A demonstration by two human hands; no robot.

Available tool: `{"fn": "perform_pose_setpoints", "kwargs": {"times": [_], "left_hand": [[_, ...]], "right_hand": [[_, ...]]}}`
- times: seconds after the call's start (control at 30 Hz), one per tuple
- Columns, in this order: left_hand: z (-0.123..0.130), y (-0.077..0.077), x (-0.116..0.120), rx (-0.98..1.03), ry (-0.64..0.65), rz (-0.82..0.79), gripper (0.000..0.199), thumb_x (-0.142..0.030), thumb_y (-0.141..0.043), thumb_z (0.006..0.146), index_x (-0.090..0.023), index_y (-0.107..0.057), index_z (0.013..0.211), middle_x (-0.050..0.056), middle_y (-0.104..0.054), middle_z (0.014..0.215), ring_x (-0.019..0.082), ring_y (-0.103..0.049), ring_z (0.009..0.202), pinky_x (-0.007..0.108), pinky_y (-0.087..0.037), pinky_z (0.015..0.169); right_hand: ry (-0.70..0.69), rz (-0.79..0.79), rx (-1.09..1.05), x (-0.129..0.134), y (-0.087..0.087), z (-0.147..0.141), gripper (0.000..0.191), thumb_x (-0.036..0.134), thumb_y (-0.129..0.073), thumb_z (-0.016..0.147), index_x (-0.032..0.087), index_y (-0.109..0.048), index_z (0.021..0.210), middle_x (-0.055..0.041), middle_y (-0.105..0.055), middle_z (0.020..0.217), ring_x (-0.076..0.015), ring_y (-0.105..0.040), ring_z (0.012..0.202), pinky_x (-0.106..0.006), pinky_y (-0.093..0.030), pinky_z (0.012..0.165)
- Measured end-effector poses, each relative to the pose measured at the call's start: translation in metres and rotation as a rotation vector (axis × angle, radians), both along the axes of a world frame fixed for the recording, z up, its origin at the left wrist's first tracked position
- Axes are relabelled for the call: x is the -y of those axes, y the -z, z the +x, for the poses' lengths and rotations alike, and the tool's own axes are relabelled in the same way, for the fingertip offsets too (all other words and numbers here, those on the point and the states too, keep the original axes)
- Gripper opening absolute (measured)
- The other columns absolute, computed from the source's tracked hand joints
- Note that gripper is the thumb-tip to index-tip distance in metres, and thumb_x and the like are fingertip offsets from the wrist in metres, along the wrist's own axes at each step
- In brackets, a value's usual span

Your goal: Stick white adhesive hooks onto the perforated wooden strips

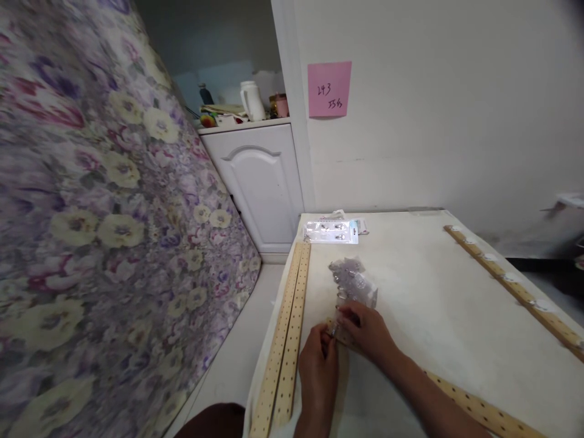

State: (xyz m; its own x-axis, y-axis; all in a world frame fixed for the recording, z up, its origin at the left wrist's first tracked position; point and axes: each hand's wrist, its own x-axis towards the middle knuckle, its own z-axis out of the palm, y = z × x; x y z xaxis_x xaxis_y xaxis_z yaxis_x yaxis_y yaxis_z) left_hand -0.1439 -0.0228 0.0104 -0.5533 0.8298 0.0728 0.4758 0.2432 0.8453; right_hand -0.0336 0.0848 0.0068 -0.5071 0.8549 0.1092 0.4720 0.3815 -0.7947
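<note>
Hanging down the left of your view, flowered cloth (114, 231) fills that side of the frame. Next, at upper centre-left, a white jug (252, 101) stands on a cabinet (262, 182). Two long strips with holes (288, 340) lie side by side along the table's left edge. Your left hand (319, 359), lower centre, has its fingers curled and pressed with the thumb on the end of a wooden strip (477, 406), which seems to run under your right forearm to the lower right. Above lie a hook packet (332, 232) and a heap of clear bags (356, 280). Your right hand (365, 325) is just beside the left, thumb and forefinger drawn together; you cannot tell whether they pinch anything. At far right lies a strip with white discs (515, 286).
</note>
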Motion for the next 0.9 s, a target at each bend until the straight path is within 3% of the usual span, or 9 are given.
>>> {"fn": "perform_pose_setpoints", "kwargs": {"times": [0.17,0.3,0.4,0.5,0.6,0.73,0.9], "left_hand": [[0.0,-0.001,0.001,-0.022,-0.014,0.016,0.024,-0.029,-0.049,0.082,-0.02,-0.06,0.102,0.001,-0.064,0.076,0.017,-0.06,0.068,0.027,-0.045,0.064],[0.0,-0.003,0.002,-0.022,-0.006,0.022,0.024,-0.029,-0.048,0.083,-0.021,-0.058,0.103,0.0,-0.063,0.076,0.017,-0.06,0.068,0.028,-0.045,0.065],[0.001,-0.003,0.003,-0.018,-0.015,0.033,0.027,-0.029,-0.049,0.083,-0.02,-0.056,0.107,-0.001,-0.062,0.076,0.016,-0.059,0.067,0.027,-0.044,0.065],[0.001,-0.004,0.005,-0.023,-0.022,0.044,0.03,-0.031,-0.048,0.083,-0.019,-0.055,0.11,0.0,-0.061,0.078,0.017,-0.059,0.068,0.028,-0.045,0.065],[0.001,-0.006,0.009,-0.031,-0.028,0.066,0.032,-0.031,-0.048,0.083,-0.017,-0.054,0.111,0.001,-0.062,0.078,0.017,-0.059,0.068,0.028,-0.045,0.066],[0.0,-0.008,0.018,-0.022,-0.015,0.074,0.029,-0.032,-0.046,0.084,-0.018,-0.056,0.108,0.001,-0.063,0.076,0.017,-0.06,0.067,0.028,-0.045,0.064],[-0.002,-0.005,0.028,-0.037,0.056,0.076,0.028,-0.035,-0.044,0.086,-0.02,-0.058,0.104,0.003,-0.065,0.081,0.019,-0.061,0.072,0.029,-0.046,0.067]], "right_hand": [[0.027,0.122,0.063,0.011,-0.012,0.007,0.022,0.028,-0.046,0.087,0.022,-0.064,0.097,-0.0048,-0.067,0.096,-0.02,-0.064,0.083,-0.031,-0.047,0.075],[0.039,0.112,0.044,0.028,-0.018,0.041,0.021,0.029,-0.045,0.088,0.023,-0.062,0.099,-0.0046,-0.065,0.097,-0.0187,-0.063,0.084,-0.031,-0.049,0.077],[0.063,0.094,0.067,0.041,-0.007,0.087,0.022,0.036,-0.05,0.086,0.025,-0.062,0.1,-0.0066,-0.063,0.103,-0.0208,-0.062,0.088,-0.032,-0.05,0.078],[0.123,0.135,0.128,0.052,0.01,0.134,0.029,0.04,-0.061,0.077,0.026,-0.064,0.102,-0.009,-0.061,0.112,-0.0262,-0.058,0.103,-0.038,-0.048,0.089],[0.159,0.176,0.17,0.061,0.018,0.163,0.034,0.037,-0.066,0.072,0.026,-0.065,0.104,-0.0099,-0.061,0.112,-0.0278,-0.056,0.106,-0.04,-0.046,0.093],[0.147,0.14,0.214,0.074,0.007,0.169,0.027,0.028,-0.057,0.077,0.026,-0.064,0.103,-0.007,-0.061,0.103,-0.0243,-0.056,0.102,-0.037,-0.045,0.09],[0.17,0.063,0.233,0.088,-0.008,0.147,0.021,0.03,-0.054,0.078,0.026,-0.062,0.096,-0.0041,-0.06,0.098,-0.0222,-0.056,0.097,-0.033,-0.045,0.085]]}}
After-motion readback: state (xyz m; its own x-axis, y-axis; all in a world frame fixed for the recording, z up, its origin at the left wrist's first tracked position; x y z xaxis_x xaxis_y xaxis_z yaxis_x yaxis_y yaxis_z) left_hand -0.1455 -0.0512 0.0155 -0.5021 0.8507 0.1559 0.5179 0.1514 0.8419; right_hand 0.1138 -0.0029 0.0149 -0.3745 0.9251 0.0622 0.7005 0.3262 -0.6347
